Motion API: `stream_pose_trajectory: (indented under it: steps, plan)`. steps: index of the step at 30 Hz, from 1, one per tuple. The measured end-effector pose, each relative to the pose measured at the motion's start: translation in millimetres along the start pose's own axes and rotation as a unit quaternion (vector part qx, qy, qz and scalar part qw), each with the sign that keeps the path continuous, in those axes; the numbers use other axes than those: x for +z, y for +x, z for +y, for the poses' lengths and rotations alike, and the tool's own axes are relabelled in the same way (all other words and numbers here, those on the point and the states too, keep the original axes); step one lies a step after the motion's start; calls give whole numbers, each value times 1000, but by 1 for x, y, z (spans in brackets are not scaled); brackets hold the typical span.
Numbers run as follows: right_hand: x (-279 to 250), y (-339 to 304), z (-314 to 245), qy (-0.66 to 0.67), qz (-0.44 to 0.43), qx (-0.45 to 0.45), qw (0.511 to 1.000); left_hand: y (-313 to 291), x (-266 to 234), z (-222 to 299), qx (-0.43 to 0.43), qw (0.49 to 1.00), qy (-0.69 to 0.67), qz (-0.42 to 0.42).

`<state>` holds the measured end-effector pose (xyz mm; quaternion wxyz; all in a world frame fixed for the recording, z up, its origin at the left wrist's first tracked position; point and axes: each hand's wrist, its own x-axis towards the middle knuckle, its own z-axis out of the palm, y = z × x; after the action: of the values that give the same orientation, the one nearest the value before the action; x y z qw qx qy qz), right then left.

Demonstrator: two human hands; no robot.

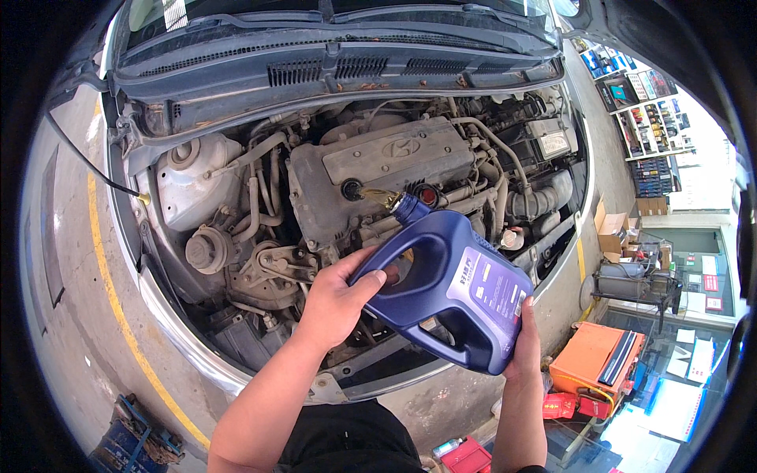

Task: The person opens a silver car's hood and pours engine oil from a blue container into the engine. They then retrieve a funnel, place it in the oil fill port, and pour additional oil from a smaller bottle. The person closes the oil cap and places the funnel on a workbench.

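Observation:
A dark blue oil jug (465, 288) with a purple label is tilted over the car's engine. My left hand (343, 296) grips its upper handle, thumb over the top. At the jug's base, my right hand (524, 343) supports the lower end, its fingers mostly hidden behind it. Amber oil (378, 197) streams from the jug's neck (408, 208) toward the round filler opening (352, 189) in the grey engine cover (394, 158). Right of the stream, an oil cap (426, 195) with a reddish centre rests on the engine.
A battery (548, 140) sits at the bay's far right, and a capped reservoir (209, 248) at the left. The car's front edge (225, 378) curves before me. To the right stand an orange cabinet (587, 355), an air compressor (627, 280) and stocked shelves (654, 126).

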<state>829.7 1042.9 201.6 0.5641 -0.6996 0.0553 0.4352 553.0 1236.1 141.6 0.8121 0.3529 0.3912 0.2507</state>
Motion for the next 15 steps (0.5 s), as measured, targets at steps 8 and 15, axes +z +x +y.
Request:
stream_pose_trajectory:
  steps: [8, 15]
  plan:
    - [1, -2, -3, 3, -15, 7, 1000, -1, 0, 1, -1, 1000, 0, -1]
    - [-1, 0, -2, 3, -26, 5, 1000, -1, -1, 3, 1, 1000, 9, -4]
